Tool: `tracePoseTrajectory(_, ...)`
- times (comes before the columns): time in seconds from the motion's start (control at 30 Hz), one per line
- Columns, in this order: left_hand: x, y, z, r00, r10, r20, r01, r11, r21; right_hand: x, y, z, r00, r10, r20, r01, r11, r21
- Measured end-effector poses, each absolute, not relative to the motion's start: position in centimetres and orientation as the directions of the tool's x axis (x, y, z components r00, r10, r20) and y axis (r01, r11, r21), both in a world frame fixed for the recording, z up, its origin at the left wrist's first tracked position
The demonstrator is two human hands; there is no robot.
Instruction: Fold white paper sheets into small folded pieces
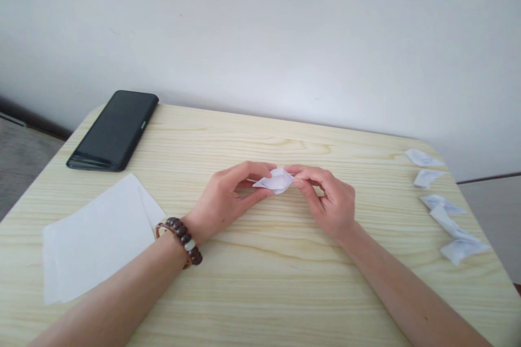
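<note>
A small white folded paper boat [277, 180] is held between my two hands above the middle of the table. My left hand [234, 190] grips its left part, thumb on the near side and fingers on the far side. With thumb and forefinger, my right hand [325, 195] pinches the boat's right tip. The boat's hollow faces up toward me. Parts of its far edge are hidden behind my fingers. A beaded bracelet [183, 234] circles my left wrist.
White paper sheets [101, 244] lie at the left, partly under my left forearm. Behind them a black phone [114, 130] rests near the table's far left corner. Several folded white paper pieces [466, 249] line the right edge. A white wall [285, 38] borders the wooden table [260, 293].
</note>
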State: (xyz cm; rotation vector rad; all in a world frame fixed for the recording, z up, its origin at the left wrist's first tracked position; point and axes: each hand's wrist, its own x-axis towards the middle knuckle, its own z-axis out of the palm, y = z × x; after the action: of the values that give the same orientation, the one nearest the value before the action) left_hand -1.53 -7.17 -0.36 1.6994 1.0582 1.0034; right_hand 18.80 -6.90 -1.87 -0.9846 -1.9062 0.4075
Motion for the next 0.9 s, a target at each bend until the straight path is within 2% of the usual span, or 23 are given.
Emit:
tracePoseTrajectory(0.1,-1.64,-7.08,-0.13,0.357,0.914,0.194,0.337,-0.319,0.886,18.78,-6.83,-1.99,-0.254,0.774,0.581,0.472,0.623,-0.624)
tracePoseTrajectory(0.23,-1.75,-7.12,0.13,0.269,0.950,0.159,0.419,-0.264,0.869,18.81,-6.92,-2.11,-0.225,0.802,0.553,0.443,0.590,-0.675)
tracePoseTrajectory(0.43,-1.63,-7.15,0.11,0.109,0.990,0.087,0.376,-0.122,0.919,18.87,-7.07,-2.12,-0.232,0.794,0.561,0.428,0.602,-0.674)
tracePoseTrajectory(0.67,-1.69,-7.10,0.07,0.163,0.983,0.086,0.430,-0.149,0.891,18.70,-6.90,-2.21,-0.244,0.813,0.529,0.406,0.581,-0.706)
tracePoseTrajectory(0.77,-1.73,-7.18,0.21,0.173,0.976,0.135,0.509,-0.206,0.836,18.59,-6.83,-2.21,-0.259,0.794,0.549,0.419,0.605,-0.677)
tracePoseTrajectory(0.9,-1.77,-7.28,0.31,0.131,0.978,0.162,0.544,-0.207,0.813,18.67,-6.54,-2.00,-0.356,0.724,0.591,0.466,0.686,-0.559)
